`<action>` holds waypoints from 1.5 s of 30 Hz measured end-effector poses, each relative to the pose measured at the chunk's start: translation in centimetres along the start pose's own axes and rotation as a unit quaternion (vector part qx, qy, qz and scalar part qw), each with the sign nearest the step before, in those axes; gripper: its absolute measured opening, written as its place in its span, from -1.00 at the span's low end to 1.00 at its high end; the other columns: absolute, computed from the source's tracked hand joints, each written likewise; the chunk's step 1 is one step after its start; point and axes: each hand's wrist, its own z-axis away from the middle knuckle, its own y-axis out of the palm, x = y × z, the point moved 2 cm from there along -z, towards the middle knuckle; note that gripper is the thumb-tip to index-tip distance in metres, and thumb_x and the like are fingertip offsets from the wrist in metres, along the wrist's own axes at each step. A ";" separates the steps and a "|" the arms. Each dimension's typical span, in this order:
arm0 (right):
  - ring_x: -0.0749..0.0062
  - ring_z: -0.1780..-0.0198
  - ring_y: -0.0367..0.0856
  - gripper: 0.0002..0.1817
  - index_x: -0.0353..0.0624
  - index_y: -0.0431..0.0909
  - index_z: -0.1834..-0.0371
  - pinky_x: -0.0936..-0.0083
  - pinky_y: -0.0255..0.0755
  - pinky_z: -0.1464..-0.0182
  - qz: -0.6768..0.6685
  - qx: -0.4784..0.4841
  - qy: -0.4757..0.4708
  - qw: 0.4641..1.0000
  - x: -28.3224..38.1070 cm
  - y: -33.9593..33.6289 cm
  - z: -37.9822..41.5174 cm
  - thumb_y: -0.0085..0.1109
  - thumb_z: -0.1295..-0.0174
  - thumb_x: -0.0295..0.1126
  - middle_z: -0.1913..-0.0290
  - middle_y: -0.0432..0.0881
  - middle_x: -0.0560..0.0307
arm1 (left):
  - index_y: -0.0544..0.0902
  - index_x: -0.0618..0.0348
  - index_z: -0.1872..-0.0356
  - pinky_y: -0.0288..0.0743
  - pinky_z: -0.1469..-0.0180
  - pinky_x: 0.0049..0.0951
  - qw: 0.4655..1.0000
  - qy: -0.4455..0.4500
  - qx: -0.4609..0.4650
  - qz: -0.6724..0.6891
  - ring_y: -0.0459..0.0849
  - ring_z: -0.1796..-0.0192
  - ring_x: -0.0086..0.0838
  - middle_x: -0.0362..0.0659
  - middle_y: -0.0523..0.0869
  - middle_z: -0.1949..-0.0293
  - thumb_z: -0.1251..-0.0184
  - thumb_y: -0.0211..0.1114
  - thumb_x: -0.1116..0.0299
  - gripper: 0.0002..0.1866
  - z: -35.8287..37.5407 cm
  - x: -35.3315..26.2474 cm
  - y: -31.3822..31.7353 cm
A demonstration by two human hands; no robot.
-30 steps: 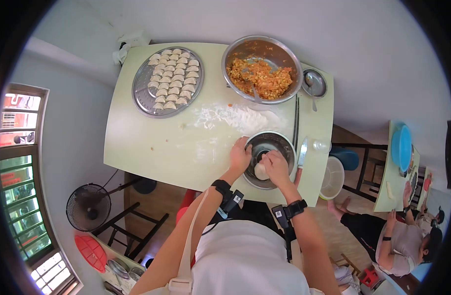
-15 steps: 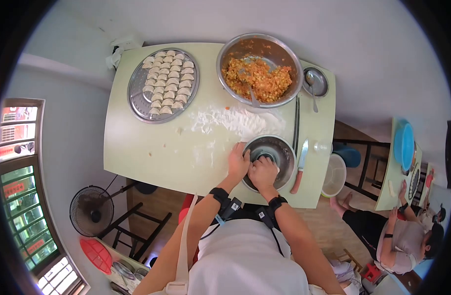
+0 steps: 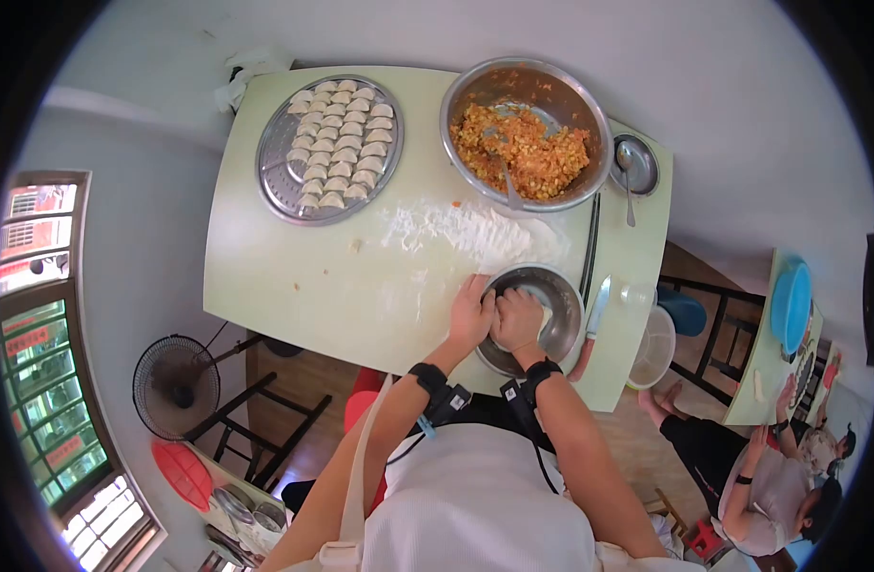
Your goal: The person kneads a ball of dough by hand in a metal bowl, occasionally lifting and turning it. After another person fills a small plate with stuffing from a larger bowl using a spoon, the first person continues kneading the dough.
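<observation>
A small metal bowl (image 3: 568,305) sits near the table's front edge. My left hand (image 3: 470,313) is wrapped over its left rim. Inside the bowl my right hand (image 3: 518,318) is closed and presses down on pale dough (image 3: 547,317), which is mostly hidden beneath it. Loose white flour (image 3: 508,238) is spread on the table just beyond the bowl. To the bowl's right lie a knife (image 3: 597,310) with a reddish handle and dark chopsticks (image 3: 590,243).
A large basin of orange filling (image 3: 551,162) holds a spoon. Dumplings in rows cover much of a round perforated tray (image 3: 277,191). A small bowl with a spoon (image 3: 630,195) stands at the back right. The table (image 3: 304,276) has flour smears; another person (image 3: 761,477) sits at right.
My right hand has shifted up inside the bowl, and more pale dough shows beside it. The left hand stays at the rim. The whole view has shifted slightly.
</observation>
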 end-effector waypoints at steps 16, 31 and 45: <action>0.21 0.36 0.49 -0.77 -0.17 0.56 0.67 0.24 0.25 0.29 0.047 -0.020 0.161 0.986 1.9 -3.6 3.4 0.19 -0.06 -0.30 0.50 0.50 0.11 | 0.48 0.17 0.11 0.45 0.15 -0.14 0.997 0.015 -0.030 -0.074 0.55 0.15 0.02 0.04 0.56 0.20 -0.18 0.15 0.47 -0.77 -0.1 0.6 0.4; 0.20 0.21 0.39 -0.85 -0.09 0.47 0.49 0.24 0.17 0.17 0.059 -0.022 0.065 0.996 0.7 -1.2 0.2 0.09 -0.04 -0.26 0.35 0.44 0.12 | 0.48 0.26 0.12 0.42 0.17 -0.14 0.999 0.000 -0.001 -0.038 0.52 0.19 0.06 0.09 0.54 0.24 -0.17 0.11 0.55 -0.77 -0.7 -0.5 -0.2; 0.49 0.45 0.56 -0.55 -0.33 0.59 0.42 0.53 0.43 0.29 -0.470 0.086 0.308 0.823 -1.8 -3.5 -1.8 -0.24 -0.35 -0.22 0.52 0.62 0.07 | 0.45 0.25 0.18 0.44 0.17 -0.18 0.987 -0.145 0.032 -0.057 0.56 0.17 -0.06 0.08 0.53 0.25 -0.09 0.27 0.42 -0.72 5.1 0.9 -1.7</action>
